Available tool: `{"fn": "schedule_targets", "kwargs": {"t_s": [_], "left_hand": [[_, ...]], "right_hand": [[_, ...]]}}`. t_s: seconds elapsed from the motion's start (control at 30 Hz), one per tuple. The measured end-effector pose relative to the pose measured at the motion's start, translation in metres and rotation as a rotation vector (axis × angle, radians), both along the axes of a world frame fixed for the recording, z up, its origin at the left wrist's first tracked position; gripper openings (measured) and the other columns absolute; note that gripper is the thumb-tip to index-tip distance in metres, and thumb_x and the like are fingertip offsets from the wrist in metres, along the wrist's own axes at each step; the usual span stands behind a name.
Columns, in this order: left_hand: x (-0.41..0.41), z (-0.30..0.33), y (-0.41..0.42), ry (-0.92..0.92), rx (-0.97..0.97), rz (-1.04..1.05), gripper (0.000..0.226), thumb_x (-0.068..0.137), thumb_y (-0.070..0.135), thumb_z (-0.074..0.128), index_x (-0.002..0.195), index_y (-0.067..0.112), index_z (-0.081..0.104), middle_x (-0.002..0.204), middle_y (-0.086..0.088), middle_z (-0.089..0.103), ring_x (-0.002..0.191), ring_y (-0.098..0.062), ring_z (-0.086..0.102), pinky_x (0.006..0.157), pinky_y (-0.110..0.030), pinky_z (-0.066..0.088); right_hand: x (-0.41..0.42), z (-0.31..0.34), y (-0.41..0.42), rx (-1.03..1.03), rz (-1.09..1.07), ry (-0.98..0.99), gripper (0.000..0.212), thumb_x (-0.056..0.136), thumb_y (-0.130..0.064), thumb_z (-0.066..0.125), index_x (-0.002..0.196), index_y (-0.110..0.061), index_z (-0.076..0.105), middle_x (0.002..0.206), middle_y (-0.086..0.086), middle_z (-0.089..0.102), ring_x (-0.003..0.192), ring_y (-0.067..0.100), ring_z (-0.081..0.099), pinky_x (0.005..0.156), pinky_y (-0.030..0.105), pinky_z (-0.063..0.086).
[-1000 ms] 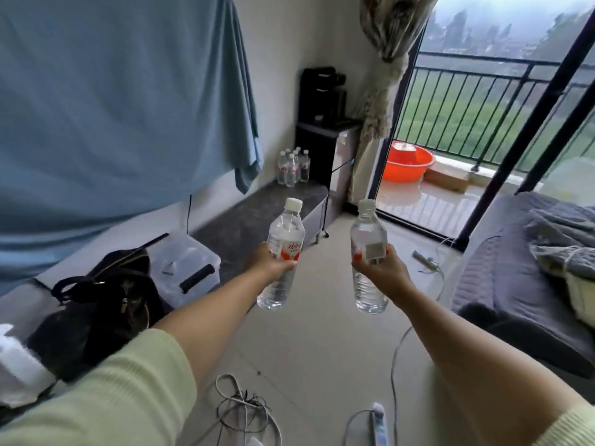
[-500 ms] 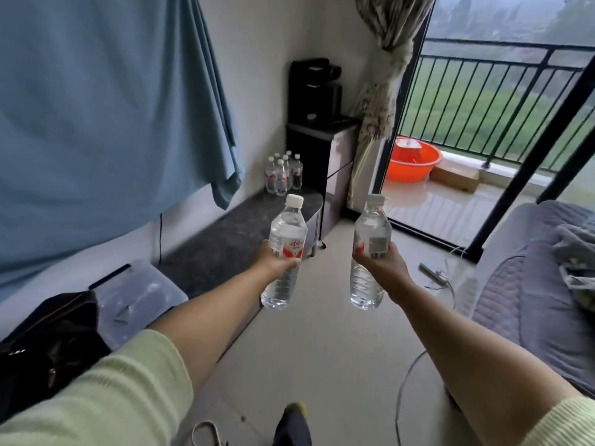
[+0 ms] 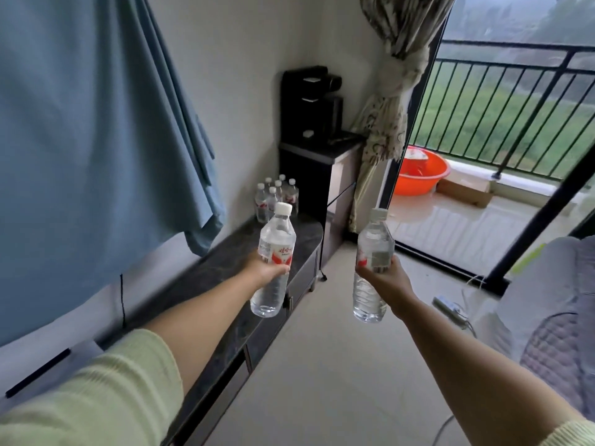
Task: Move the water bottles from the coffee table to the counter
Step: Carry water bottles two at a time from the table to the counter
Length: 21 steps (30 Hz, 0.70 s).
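Wrapping our left fingers (image 3: 279,269) around one clear plastic white-capped water bottle (image 3: 274,262), we clamp our right fingers (image 3: 376,273) on a second such bottle (image 3: 373,268); both stay upright in the air. Beyond our left hand (image 3: 261,271) runs a long dark marbled desk (image 3: 225,268) with a bottle cluster (image 3: 277,196) at its far end.

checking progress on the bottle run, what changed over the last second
The person walked forward along the dark counter: the cluster of bottles at its far end and the black cabinet look closer, and the black bag and clear box left the view. Nothing was grasped or released: the left hand and right hand each hold an upright bottle as before.
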<state>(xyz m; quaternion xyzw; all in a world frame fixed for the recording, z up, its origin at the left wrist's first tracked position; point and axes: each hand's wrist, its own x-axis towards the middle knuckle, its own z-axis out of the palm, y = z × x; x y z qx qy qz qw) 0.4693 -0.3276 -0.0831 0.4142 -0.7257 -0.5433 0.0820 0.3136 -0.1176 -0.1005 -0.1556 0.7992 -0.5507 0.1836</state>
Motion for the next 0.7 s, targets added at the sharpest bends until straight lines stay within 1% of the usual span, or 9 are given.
{"fn": "schedule_targets", "kwargs": {"t_s": [0.07, 0.17, 0.3, 0.4, 0.47, 0.5, 0.57, 0.63, 0.7], "left_hand": [[-0.025, -0.003, -0.014, -0.004, 0.010, -0.006, 0.053, 0.078, 0.021, 0.078, 0.124, 0.011, 0.052, 0.119, -0.005, 0.060, 0.113, -0.024, 0.057, 0.095, -0.031, 0.041], [-0.068, -0.012, -0.031, -0.002, 0.009, -0.030, 0.054, 0.078, 0.018, 0.078, 0.125, 0.010, 0.052, 0.122, -0.007, 0.060, 0.110, -0.022, 0.057, 0.091, -0.028, 0.040], [-0.136, -0.022, -0.049, -0.013, 0.000, -0.049, 0.055, 0.077, 0.019, 0.079, 0.125, 0.011, 0.054, 0.122, -0.007, 0.062, 0.109, -0.021, 0.059, 0.091, -0.027, 0.041], [-0.186, -0.026, -0.062, -0.035, 0.013, 0.006, 0.056, 0.076, 0.022, 0.080, 0.126, 0.011, 0.055, 0.122, -0.007, 0.063, 0.113, -0.022, 0.059, 0.098, -0.032, 0.044], [-0.225, -0.027, -0.072, -0.042, 0.009, 0.048, 0.053, 0.075, 0.024, 0.080, 0.122, 0.014, 0.057, 0.119, -0.005, 0.065, 0.110, -0.021, 0.061, 0.094, -0.031, 0.045], [-0.244, -0.027, -0.076, -0.041, 0.004, 0.069, 0.052, 0.074, 0.025, 0.081, 0.120, 0.016, 0.057, 0.118, -0.004, 0.065, 0.109, -0.021, 0.061, 0.092, -0.030, 0.045], [-0.277, -0.028, -0.082, -0.036, 0.005, 0.112, 0.054, 0.073, 0.025, 0.081, 0.120, 0.017, 0.055, 0.117, -0.004, 0.065, 0.109, -0.022, 0.061, 0.093, -0.032, 0.046], [-0.300, -0.033, -0.086, -0.061, 0.030, 0.137, 0.057, 0.073, 0.025, 0.081, 0.122, 0.015, 0.054, 0.116, -0.004, 0.065, 0.110, -0.023, 0.061, 0.098, -0.036, 0.047], [-0.320, -0.040, -0.091, -0.083, 0.047, 0.143, 0.054, 0.073, 0.024, 0.081, 0.120, 0.014, 0.056, 0.112, -0.003, 0.065, 0.106, -0.021, 0.062, 0.097, -0.036, 0.048]], "right_hand": [[-0.025, -0.003, -0.014, -0.002, 0.001, -0.008, 0.048, 0.073, -0.034, 0.079, 0.112, -0.018, 0.056, 0.099, 0.004, 0.069, 0.092, 0.022, 0.067, 0.088, 0.044, 0.055], [-0.067, -0.007, -0.035, 0.005, 0.031, 0.011, 0.041, 0.075, -0.035, 0.078, 0.108, -0.020, 0.059, 0.096, 0.002, 0.071, 0.091, 0.022, 0.068, 0.087, 0.042, 0.055], [-0.143, -0.011, -0.061, 0.027, 0.093, 0.045, 0.037, 0.077, -0.033, 0.078, 0.105, -0.017, 0.060, 0.093, 0.006, 0.071, 0.089, 0.024, 0.068, 0.086, 0.044, 0.055], [-0.200, -0.011, -0.083, 0.037, 0.177, 0.065, 0.031, 0.079, -0.031, 0.077, 0.101, -0.014, 0.063, 0.089, 0.008, 0.072, 0.086, 0.026, 0.070, 0.081, 0.043, 0.057], [-0.245, -0.008, -0.100, 0.046, 0.228, 0.080, 0.025, 0.080, -0.030, 0.077, 0.096, -0.015, 0.065, 0.084, 0.007, 0.073, 0.084, 0.027, 0.071, 0.076, 0.041, 0.058], [-0.266, -0.007, -0.108, 0.047, 0.251, 0.078, 0.027, 0.081, -0.031, 0.076, 0.097, -0.013, 0.064, 0.085, 0.009, 0.072, 0.084, 0.027, 0.071, 0.078, 0.043, 0.058], [-0.304, -0.007, -0.124, 0.052, 0.288, 0.068, 0.037, 0.081, -0.035, 0.075, 0.104, -0.010, 0.061, 0.092, 0.012, 0.071, 0.087, 0.029, 0.069, 0.084, 0.049, 0.056], [-0.327, -0.013, -0.136, 0.045, 0.296, 0.028, 0.043, 0.081, -0.036, 0.075, 0.110, -0.009, 0.058, 0.097, 0.013, 0.070, 0.092, 0.029, 0.068, 0.088, 0.050, 0.054], [-0.345, -0.020, -0.150, 0.046, 0.313, -0.012, 0.045, 0.080, -0.035, 0.076, 0.112, -0.009, 0.058, 0.100, 0.013, 0.069, 0.095, 0.029, 0.067, 0.090, 0.051, 0.053]]}}
